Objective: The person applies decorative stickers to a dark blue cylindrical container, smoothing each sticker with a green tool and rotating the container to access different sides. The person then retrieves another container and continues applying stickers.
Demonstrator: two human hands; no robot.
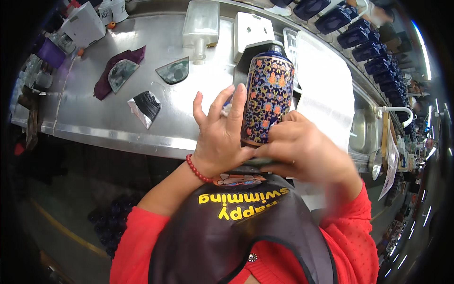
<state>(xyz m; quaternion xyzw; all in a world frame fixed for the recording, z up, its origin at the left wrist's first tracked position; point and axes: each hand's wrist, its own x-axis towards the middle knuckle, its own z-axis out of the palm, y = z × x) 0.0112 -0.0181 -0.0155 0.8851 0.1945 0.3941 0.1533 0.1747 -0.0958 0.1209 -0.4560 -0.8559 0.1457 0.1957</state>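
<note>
A dark blue bottle (pixel 269 97) covered in a colourful floral pattern lies in front of me, its neck pointing away. My left hand (pixel 218 130) is along its left side, fingers spread, the index finger against the bottle and the thumb near its base. A small white wad (pixel 225 110) shows by those fingers. At the bottle's lower right edge my right hand (pixel 300 144) is closed, its fingers curled; what they hold, if anything, is hidden. Motion blurs the right hand and wrist.
On the metal worktop (pixel 161 125) are a purple cloth (pixel 105 85), dark half-round pieces (pixel 174 71), a black-and-white packet (pixel 146 108), a clear bottle (pixel 201 23), a white box (pixel 253 31) and white sheeting (pixel 326 85). Dark blue bottles (pixel 371 47) line the right; a sink (pixel 362 128) is nearby.
</note>
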